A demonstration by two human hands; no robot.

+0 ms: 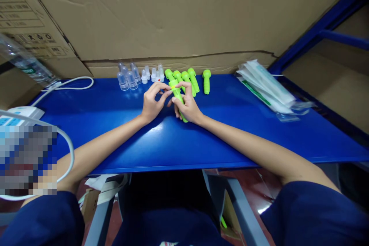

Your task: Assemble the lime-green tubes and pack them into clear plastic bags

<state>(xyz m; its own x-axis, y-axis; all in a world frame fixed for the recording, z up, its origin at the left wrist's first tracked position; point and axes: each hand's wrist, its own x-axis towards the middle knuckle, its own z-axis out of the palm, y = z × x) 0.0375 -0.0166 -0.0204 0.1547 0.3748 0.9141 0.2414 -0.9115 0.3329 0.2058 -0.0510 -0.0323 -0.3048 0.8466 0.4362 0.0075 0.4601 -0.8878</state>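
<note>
A lime-green, flashlight-shaped plastic body (177, 93) is held above the middle of the blue table, tilted, with its wider head pointing away from me. My right hand (186, 104) wraps round its shaft, the index finger reaching up to the head. At the head's rim, where a yellowish band shows, my left hand (155, 102) pinches with thumb and fingertips. Whether the band is a separate ring I cannot make out. Just behind my hands stand several more green flashlight bodies (206, 81), one apart on the right. Several small clear-and-white caps (144, 76) stand left of them.
Clear plastic cylinders (123, 81) are grouped at the back left of the blue table (161, 150). Plastic-wrapped white packets (266, 86) lie on the right. A white cable (67, 138) loops beside my left arm, near a power strip (25, 113) and a clear bottle (27, 63). Cardboard (178, 15) walls the back.
</note>
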